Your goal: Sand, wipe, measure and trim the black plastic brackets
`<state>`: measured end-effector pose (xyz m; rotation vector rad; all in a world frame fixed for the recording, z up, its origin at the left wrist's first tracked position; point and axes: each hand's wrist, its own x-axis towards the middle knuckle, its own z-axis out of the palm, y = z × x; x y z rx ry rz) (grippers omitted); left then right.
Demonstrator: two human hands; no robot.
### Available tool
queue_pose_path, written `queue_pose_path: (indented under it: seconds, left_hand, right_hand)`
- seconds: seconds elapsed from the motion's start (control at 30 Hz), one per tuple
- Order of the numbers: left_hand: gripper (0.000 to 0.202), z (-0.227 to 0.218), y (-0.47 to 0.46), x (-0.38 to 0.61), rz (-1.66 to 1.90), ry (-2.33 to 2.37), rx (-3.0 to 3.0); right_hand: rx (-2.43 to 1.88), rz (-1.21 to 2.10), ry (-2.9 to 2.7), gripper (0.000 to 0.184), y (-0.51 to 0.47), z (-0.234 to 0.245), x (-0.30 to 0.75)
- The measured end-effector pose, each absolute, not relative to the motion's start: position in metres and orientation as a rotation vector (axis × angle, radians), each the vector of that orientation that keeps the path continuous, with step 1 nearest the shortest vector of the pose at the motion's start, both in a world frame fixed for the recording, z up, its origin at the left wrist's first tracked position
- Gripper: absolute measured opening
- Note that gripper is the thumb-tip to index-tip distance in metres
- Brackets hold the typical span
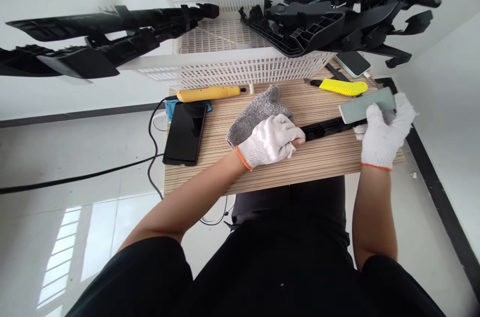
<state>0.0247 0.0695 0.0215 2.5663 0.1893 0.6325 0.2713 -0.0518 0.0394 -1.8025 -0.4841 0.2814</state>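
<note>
My left hand (pixel 272 141), in a white knit glove with an orange cuff, is closed around the left end of a long black plastic strip (pixel 324 129). A bare fingertip shows at the glove's end. My right hand (pixel 386 132), gloved alike, grips a pale green flat block (pixel 366 105), with thumb and fingers around it. The block lies over the right end of the strip, and whether the hand also touches the strip is hidden. Just behind my left hand is a crumpled grey speckled cloth (pixel 260 112).
A yellow utility knife (pixel 343 87) lies near the back right, blade out leftward, beside a phone (pixel 353 63). At the left are a yellow corded tool (pixel 209 93) and a dark phone (pixel 185 133). Black plastic parts (pixel 311 27) overhang the white basket (pixel 232 69) behind the table (pixel 225 174).
</note>
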Motion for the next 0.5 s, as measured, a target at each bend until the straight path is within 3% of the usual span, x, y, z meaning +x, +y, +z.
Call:
queue_pose_path:
  seconds: [0.1,0.2,0.33,0.5]
  left_hand:
    - [0.031,0.021,0.070,0.025,0.634,0.185,2.572]
    - [0.031,0.022,0.070,0.025,0.649,0.162,2.572]
    - [0.026,0.022,0.070,0.024,0.652,0.163,2.551]
    - [0.023,0.023,0.070,0.024,0.628,0.182,2.540]
  right_hand:
    - [-1.840,0.393,-0.525,0.072,-0.052,0.039,0.272]
    - [-1.815,0.239,-0.412,0.072,-0.052,0.040,0.277]
    - [-1.844,0.435,-0.446,0.064,-0.054,0.046,0.283]
    - [-1.758,0.171,-0.323,0.071,-0.054,0.050,0.287]
